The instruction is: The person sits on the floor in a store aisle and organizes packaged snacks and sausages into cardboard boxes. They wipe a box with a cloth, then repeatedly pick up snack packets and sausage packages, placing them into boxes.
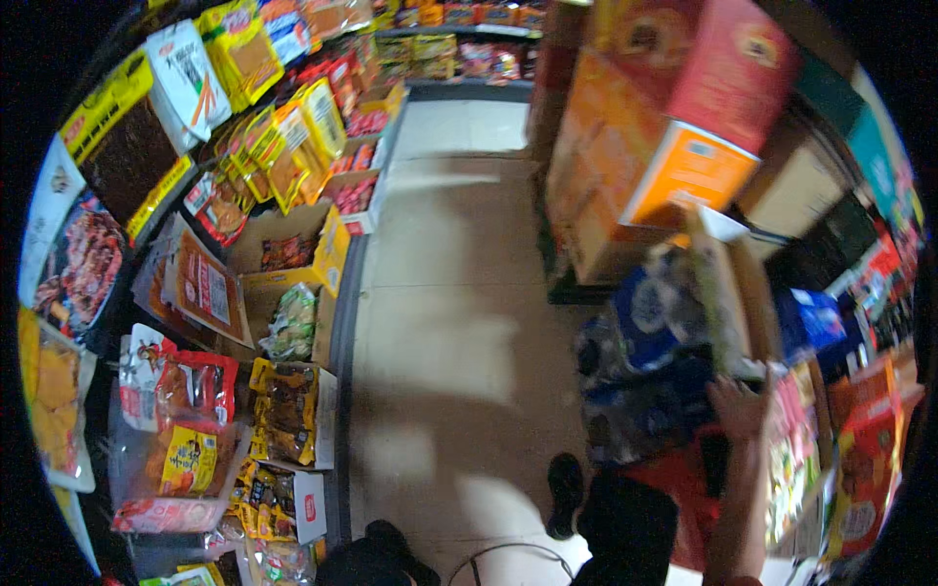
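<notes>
My right hand (739, 407) is at the lower right, its fingers at the near end of a narrow, open cardboard box (744, 300); blur hides whether they grip it. Just left of the hand lie several blue and clear plastic packages (648, 366), stacked above something red (678, 491). Packets with pink and green print (791, 439) stand in a carton to the right of my forearm. My left hand is out of view. Before me runs a tiled aisle floor (440, 329), with my dark shoe (565, 494) near the packages.
Shelves of packaged snacks line the left side, with a yellow-edged display box (326, 253) by the aisle. Tall stacked orange cartons (601, 146) and a red carton (736, 66) stand ahead on the right. A thin curved black rim (513, 546) shows at the bottom centre.
</notes>
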{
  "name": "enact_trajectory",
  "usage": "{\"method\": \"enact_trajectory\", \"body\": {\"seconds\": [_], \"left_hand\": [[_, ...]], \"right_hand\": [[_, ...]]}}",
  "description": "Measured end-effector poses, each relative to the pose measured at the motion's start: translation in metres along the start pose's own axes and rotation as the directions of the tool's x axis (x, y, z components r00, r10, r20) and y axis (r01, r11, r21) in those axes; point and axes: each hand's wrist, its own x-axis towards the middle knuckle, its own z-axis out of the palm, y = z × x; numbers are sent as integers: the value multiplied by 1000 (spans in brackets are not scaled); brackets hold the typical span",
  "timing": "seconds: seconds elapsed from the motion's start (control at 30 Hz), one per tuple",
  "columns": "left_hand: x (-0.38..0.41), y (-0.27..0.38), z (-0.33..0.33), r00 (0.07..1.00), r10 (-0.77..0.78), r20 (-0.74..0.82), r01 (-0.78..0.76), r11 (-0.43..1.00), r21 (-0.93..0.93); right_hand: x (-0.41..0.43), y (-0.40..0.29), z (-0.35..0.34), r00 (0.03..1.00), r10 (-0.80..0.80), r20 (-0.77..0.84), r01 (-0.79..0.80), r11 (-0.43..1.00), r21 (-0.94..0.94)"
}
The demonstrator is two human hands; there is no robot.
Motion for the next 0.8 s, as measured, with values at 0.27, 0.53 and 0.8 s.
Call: {"method": "enact_trajectory", "body": {"seconds": [0.27, 0.53, 0.8], "left_hand": [[5, 23, -101, 996, -84, -8, 83, 993, -87], [-14, 43, -130, 979, -190, 69, 193, 980, -41], [-59, 52, -121, 979, -202, 36, 198, 977, 82]], "right_hand": [[16, 8, 1, 899, -235, -370, 181, 968, -174], [-75, -35, -37, 799, -99, -593, -66, 966, -250], [-183, -77, -58, 744, 121, -657, -270, 954, -130]]}}
